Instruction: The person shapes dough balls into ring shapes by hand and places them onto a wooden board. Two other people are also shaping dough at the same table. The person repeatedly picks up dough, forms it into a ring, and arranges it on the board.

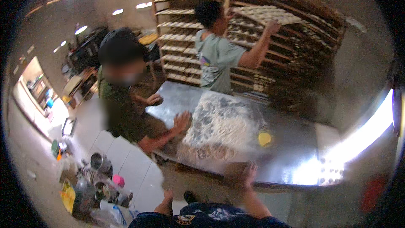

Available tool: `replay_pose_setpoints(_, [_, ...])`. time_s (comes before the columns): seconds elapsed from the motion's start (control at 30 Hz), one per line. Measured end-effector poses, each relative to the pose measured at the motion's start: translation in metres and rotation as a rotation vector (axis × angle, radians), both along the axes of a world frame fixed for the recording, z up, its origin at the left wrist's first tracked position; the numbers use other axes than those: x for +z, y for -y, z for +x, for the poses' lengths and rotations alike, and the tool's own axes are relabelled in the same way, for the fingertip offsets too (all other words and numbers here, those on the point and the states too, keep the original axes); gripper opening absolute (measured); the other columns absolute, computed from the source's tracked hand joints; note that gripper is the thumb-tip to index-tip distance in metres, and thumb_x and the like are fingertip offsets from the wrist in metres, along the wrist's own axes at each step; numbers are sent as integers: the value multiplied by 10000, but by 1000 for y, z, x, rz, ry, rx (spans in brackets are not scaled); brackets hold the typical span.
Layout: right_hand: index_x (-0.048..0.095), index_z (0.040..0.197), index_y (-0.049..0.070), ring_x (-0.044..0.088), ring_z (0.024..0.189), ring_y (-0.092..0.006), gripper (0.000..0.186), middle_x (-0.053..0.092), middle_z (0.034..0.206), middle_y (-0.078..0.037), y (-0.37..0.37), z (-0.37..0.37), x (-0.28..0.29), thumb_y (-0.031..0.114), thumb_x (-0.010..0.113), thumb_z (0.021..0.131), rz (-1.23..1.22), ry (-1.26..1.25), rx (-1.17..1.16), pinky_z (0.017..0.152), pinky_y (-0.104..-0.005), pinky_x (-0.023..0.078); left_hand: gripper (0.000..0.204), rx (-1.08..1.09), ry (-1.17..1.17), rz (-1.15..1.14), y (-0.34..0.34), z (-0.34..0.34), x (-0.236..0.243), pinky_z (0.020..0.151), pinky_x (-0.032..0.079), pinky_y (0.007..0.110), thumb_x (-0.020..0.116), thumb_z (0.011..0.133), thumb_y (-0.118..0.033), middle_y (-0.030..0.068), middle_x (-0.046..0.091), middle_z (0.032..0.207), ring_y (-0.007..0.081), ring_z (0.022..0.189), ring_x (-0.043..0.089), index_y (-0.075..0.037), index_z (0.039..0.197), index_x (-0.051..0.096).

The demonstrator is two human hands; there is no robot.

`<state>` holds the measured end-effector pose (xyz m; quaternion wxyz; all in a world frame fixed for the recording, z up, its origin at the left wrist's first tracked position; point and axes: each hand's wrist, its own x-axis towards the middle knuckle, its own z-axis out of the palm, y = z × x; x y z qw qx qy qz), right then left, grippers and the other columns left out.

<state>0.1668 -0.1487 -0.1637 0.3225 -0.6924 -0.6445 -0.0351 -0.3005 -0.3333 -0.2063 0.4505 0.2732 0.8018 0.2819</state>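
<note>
My right hand is at the near edge of a steel worktable, fingers loosely extended beside a brown patch whose nature I cannot make out. My left hand is low, short of the table; its fingers are too small and blurred to read. White flour covers the table's middle, with a yellow object to its right. A person in dark green at the left reaches both hands over the table. A person in pale grey-green holds a tray of white pieces at a rack.
Wooden racks with rows of white pieces stand behind the table. Pots, bags and containers clutter the tiled floor at lower left. A dark appliance stands at back left. A red object is at lower right.
</note>
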Motion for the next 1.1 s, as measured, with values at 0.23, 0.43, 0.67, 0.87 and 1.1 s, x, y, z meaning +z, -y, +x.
replay_pose_setpoints(0.23, [614,1217,39,526,1263,-406,395,579,1314,-189,-12,-2,-13,209,708,873,5,63,51,1049,-502,479,156,693,786,173,52,70,16,505,524,412,637,996,-142,148,657,856,304,694,653,-105,1145,669])
replay_pose_setpoints(0.43, [611,1225,37,478,1267,-421,505,547,1264,-170,-16,1,-25,286,772,817,-92,203,116,1107,-523,408,287,-1072,-847,12,104,110,28,657,530,500,610,974,-265,50,685,922,313,859,697,-196,1246,667])
replay_pose_setpoints(0.67, [566,1194,44,483,1235,-456,477,541,1241,-214,8,5,43,260,771,822,-70,6,224,1072,-553,431,260,-569,-572,-66,124,149,4,715,544,498,625,964,-314,81,715,915,294,870,710,-160,1159,699])
replay_pose_setpoints(0.87, [534,1263,10,476,1251,-512,546,518,1293,-291,16,4,72,279,763,846,-18,-303,245,1106,-573,407,277,-527,-656,-20,132,150,3,764,555,497,638,956,-357,108,740,909,277,879,721,-128,1085,726])
replay_pose_setpoints(1.1, [542,1388,-47,444,1366,-527,590,513,1421,-326,22,-2,68,258,713,913,-114,-194,193,1186,-572,373,327,-461,-566,-42,164,131,11,791,581,475,628,957,-360,168,760,930,300,863,740,-65,1021,753])
